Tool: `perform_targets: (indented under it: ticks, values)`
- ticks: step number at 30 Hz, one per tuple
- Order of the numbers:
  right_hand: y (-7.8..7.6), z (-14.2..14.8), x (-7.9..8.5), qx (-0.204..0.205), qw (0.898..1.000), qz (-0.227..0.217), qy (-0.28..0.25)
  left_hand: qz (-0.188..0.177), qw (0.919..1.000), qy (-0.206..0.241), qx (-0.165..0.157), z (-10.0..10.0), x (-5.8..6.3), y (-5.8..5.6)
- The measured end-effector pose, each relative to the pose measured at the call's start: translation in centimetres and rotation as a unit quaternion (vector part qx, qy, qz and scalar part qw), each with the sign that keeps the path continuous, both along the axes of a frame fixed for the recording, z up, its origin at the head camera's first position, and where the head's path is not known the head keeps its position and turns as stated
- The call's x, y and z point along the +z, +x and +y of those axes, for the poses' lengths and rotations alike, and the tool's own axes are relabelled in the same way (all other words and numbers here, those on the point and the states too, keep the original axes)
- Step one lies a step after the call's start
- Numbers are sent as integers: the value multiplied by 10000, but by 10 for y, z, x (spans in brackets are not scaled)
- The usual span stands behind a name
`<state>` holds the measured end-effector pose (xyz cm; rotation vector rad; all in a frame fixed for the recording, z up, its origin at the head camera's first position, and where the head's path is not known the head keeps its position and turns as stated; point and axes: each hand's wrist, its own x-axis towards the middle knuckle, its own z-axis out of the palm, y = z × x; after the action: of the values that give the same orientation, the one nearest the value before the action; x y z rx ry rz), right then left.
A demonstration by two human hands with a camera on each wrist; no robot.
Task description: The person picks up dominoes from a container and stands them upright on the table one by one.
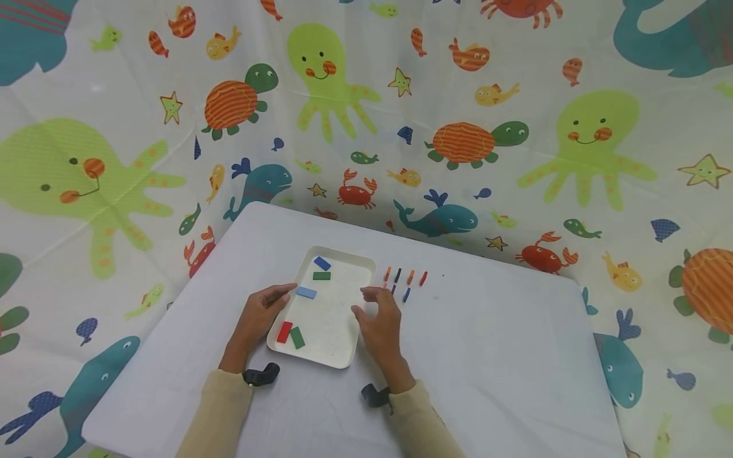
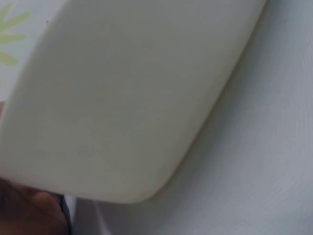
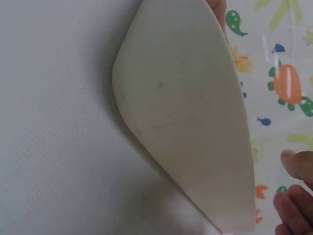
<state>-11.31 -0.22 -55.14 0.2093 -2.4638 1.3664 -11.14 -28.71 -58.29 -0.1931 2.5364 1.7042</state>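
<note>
A curtain (image 1: 446, 76) printed with sea animals is hanging round me on the far side and the left, and a white table (image 1: 487, 356) is stretching out in front of it. A pale tray (image 1: 335, 318) is lying on the table between my hands, its length running away from me. My left hand (image 1: 260, 313) is resting at the tray's left side with its fingers loosely reaching toward the rim; I cannot tell whether they are touching it. My right hand (image 1: 380, 324) is hovering by the right side, thumb and fingers apart, gripping nothing.

I seem to be working at the tray itself, framing it from both sides. A next move on it is probably calling for even, gentle contact, because the loose blocks could be sliding.

Inside, a dark blue block (image 1: 322, 263) and a green block (image 1: 322, 276) are lying toward the far end, a light blue block (image 1: 306, 292) is sitting near my left fingers, and a red block (image 1: 284, 332) is leaning in beside another green one at the near left corner. Thin coloured sticks (image 1: 410, 277) are lying just beyond my right hand, where a careless knuckle could be catching them.
</note>
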Motion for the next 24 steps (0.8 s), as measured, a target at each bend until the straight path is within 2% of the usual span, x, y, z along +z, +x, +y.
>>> perform_targets:
  ticks: [7,15,24]
  values:
    - [2,-9,3,129,9997,-196,88,46,9999,65,-71,-1,1,-1]
    - [6,-20,2,369,9991,-94,198,-45,10000,28,-49,0,1,-1]
    - [10,-32,3,601,9978,-234,134,108,9999,-61,-69,1,3,0]
